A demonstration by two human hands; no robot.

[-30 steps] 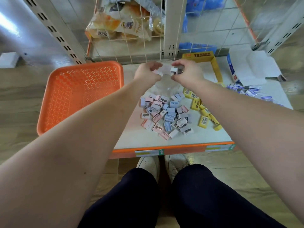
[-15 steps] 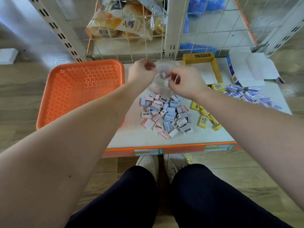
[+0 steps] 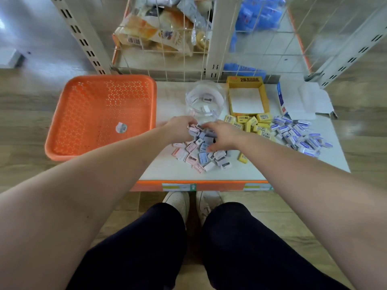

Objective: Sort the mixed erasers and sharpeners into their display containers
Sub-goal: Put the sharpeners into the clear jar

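A pile of pastel pink, blue and white sharpeners (image 3: 201, 153) lies in the middle of the white shelf board (image 3: 272, 168). My left hand (image 3: 180, 128) sits at the pile's far left edge, fingers curled round a pink sharpener. My right hand (image 3: 222, 135) lies on top of the pile, fingers curled down into the sharpeners. Just behind both hands stands a clear round jar (image 3: 204, 101) with two sharpeners inside. Yellow erasers (image 3: 249, 122) lie in front of an open yellow box (image 3: 247, 97). Blue-and-white erasers (image 3: 299, 135) are heaped at the right.
An orange perforated basket (image 3: 100, 114) with a round sticker inside fills the left side. An opened white-and-blue carton (image 3: 297, 101) lies at the back right. A wire shelf with packaged bread (image 3: 159, 32) stands behind the board. My shoes (image 3: 188, 204) show below its orange front edge.
Both hands have come down from above the jar mouth to the sharpener pile. The jar, hidden by the hands before, now shows two sharpeners inside.
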